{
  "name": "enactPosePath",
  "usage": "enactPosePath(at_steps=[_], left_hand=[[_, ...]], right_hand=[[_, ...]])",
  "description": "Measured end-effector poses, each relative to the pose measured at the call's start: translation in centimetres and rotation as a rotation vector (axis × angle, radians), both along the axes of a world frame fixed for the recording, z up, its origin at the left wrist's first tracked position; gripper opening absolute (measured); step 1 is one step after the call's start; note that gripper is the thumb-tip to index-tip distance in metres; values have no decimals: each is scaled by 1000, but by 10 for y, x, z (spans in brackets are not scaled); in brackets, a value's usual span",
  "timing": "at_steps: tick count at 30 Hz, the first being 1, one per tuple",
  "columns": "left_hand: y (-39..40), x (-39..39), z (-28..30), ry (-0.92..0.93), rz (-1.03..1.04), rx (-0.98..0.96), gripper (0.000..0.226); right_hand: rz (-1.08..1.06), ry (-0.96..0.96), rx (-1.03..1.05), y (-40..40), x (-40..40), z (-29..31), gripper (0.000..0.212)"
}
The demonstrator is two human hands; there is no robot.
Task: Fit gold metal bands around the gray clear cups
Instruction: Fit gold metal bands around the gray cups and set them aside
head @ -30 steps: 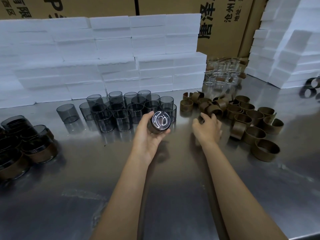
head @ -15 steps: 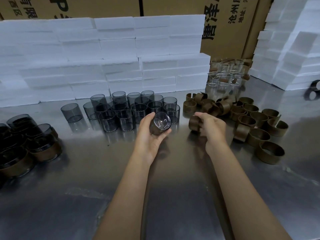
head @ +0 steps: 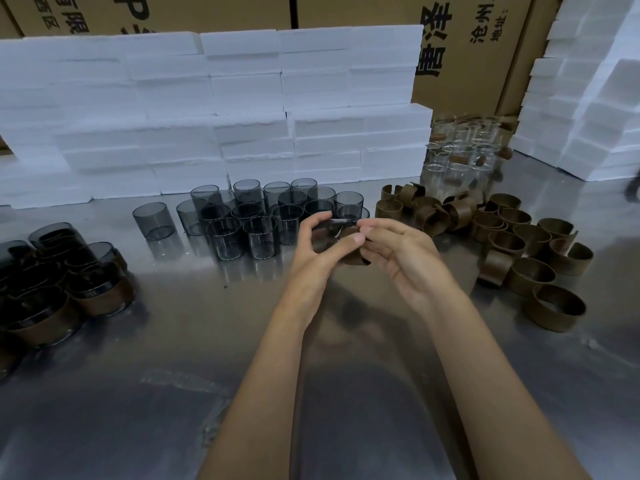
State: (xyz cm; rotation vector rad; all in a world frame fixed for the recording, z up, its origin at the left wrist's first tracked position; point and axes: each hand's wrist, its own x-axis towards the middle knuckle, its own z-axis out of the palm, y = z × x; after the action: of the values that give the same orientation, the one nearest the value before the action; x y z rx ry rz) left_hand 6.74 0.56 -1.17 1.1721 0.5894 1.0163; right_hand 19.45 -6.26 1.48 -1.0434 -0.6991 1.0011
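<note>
Head view shows the two hands meeting above the steel table (head: pixel 346 358). The left hand (head: pixel 313 252) curls its fingers and thumb around a gray clear cup (head: pixel 329 233), held on its side. The right hand (head: pixel 398 252) pinches a gold band (head: pixel 353 259) against this cup; the band touches the cup, but how far it goes around I cannot tell, because the fingers hide it. Just behind the grip, slightly to its left, stands a cluster of bare gray cups (head: pixel 256 216). To the right of the grip lies a pile of loose gold bands (head: pixel 512 237). Far to the left of the grip stand cups already wearing bands (head: pixel 100 292). Behind all this rise white foam blocks (head: pixel 242 109), clear glasses (head: pixel 460 154) and cardboard boxes (head: pixel 460 46).
</note>
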Motion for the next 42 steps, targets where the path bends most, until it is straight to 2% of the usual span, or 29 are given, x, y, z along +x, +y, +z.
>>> enactPosePath(at_steps=[2,5,9,13,15,17,20,23,31,42], left_hand=[[0,0,-1,49,4,35,81],[0,1,-4,98,50,51,76],[2,1,-5,18,45,-59,70],[8,-2,-5,-64,54,-153,59],[8,-3,-5,-57,-4,-173,60],[5,-2,-4,-44,-92,-175,70],[-2,3,-3,-41,-203,-172,77],[-5,5,-3,-37,-257,-170,69],[-2,2,-8,-46,-259,-195,59],[-3,3,-8,-38,-254,-209,54]], right_hand=[[20,44,19,-2,0,2,15],[65,75,43,-4,0,6,18],[84,43,51,-5,0,6,21],[-320,-245,54,-2,5,5,20],[-445,-273,17,0,6,3,15],[-377,-254,-87,4,4,-1,24],[-143,-213,-279,11,-1,-8,56],[-50,-186,-298,11,-4,-8,60],[-201,-380,-275,13,-14,-11,61],[-348,-327,-221,22,-8,-21,62]])
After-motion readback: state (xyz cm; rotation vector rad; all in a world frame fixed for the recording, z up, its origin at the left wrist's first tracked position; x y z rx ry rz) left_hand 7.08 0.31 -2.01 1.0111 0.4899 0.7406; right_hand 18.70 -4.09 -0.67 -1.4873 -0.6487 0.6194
